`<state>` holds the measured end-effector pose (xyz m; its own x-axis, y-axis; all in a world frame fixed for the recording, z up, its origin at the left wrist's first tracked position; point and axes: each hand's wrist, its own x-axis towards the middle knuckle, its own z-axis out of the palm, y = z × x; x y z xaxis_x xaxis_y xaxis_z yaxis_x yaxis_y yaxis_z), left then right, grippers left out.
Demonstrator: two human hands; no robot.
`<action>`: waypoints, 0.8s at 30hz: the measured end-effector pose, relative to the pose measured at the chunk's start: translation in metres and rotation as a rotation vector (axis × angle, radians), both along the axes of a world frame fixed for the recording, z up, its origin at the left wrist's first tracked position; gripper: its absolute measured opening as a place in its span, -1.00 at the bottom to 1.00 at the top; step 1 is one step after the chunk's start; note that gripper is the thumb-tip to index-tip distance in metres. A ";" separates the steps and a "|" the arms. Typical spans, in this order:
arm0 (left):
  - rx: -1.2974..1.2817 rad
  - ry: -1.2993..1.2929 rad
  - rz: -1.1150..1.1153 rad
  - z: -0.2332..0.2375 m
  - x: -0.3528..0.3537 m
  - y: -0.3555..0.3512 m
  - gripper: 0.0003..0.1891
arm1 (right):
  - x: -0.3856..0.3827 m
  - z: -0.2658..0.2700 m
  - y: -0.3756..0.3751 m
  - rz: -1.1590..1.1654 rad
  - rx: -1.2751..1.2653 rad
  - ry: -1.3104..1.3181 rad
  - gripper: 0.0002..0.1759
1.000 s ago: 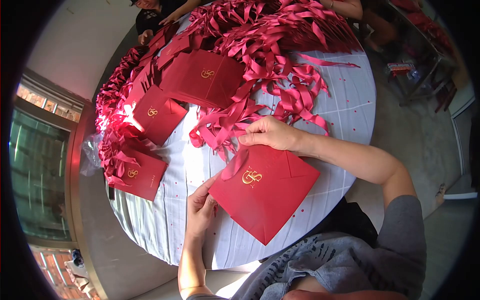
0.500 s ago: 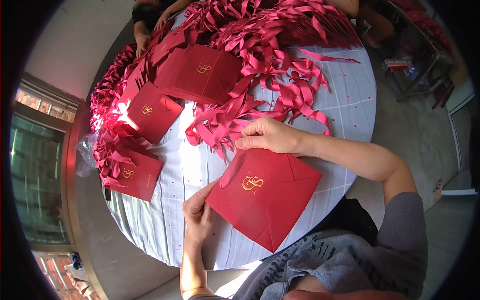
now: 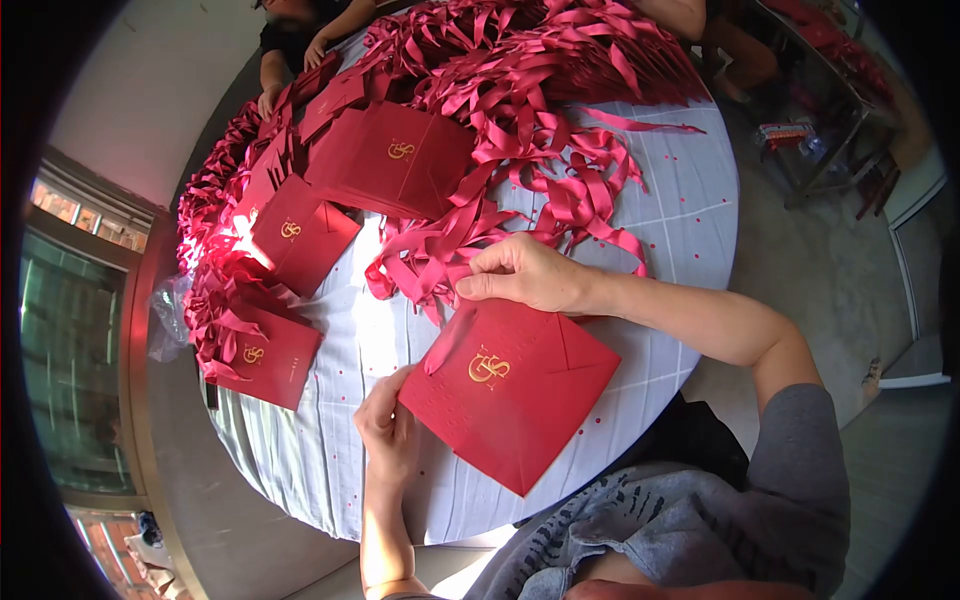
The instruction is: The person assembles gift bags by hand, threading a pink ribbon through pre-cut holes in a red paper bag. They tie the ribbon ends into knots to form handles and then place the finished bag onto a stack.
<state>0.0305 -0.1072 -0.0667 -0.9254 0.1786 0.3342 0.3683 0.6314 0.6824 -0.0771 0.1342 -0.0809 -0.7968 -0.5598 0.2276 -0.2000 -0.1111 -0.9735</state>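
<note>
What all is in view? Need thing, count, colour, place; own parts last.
Held bag: 1, red with gold logo, over table's near edge
Held ribbon: 1, pink, across held bag
Other bags: uncountable, red, table's far and left sides
Loose ribbons: uncountable, dark pink, table's far and left sides
Cloth: 1, pale with red dots, over table
Plastic: 1, clear, table's left edge
Glass: 1 pane, greenish, far left
Wall: pale, upper left
Floor: grey, right
Other people: at least 2, one in black, table's far side
Left grip: 1, bare, held bag's left corner
Right grip: 1, bare, held bag's far corner
Shirt: 1, grey, lower right
</note>
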 end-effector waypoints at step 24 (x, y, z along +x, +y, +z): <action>0.620 -0.948 -0.222 0.071 -0.022 -0.008 -0.71 | 0.108 0.054 -0.045 0.021 0.274 1.195 -0.49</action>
